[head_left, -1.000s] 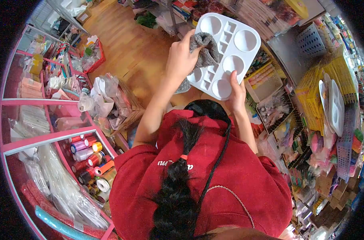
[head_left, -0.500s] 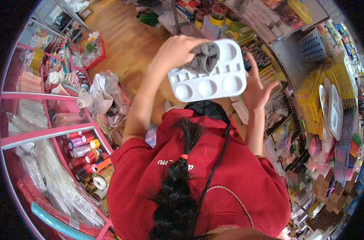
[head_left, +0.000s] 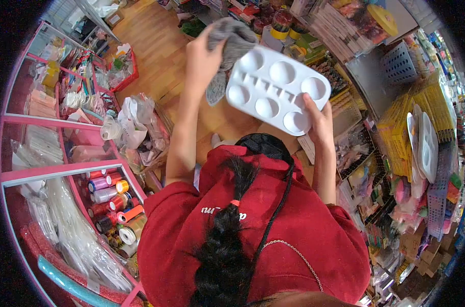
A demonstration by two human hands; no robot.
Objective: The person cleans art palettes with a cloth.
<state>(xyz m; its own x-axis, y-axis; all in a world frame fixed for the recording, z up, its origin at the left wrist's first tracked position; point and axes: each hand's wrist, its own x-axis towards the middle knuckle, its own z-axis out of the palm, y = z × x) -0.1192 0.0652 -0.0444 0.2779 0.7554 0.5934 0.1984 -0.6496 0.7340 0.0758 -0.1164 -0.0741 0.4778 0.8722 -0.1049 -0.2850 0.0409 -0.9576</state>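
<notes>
A white plastic paint palette (head_left: 276, 87) with round wells and a row of small square slots is held up at a tilt. My right hand (head_left: 321, 123) grips its right end, thumb over the rim beside a well. At the palette's upper left corner, my left hand (head_left: 203, 59) is closed around a bunched grey cloth (head_left: 233, 42). A loose end of the cloth hangs below the hand, close to the palette's left edge.
Pink-framed shelving (head_left: 48, 168) with thread spools (head_left: 112, 192) and plastic packets runs along the left. A red basket (head_left: 125, 77) sits on the wooden floor (head_left: 150, 61). Packed goods fill the right, including more white palettes (head_left: 426, 146) and a grey perforated basket (head_left: 400, 62).
My right hand, open beside the palette before, now grips its right end. My left hand has moved the cloth off the palette's face, up and left. The palette has tilted down to the right.
</notes>
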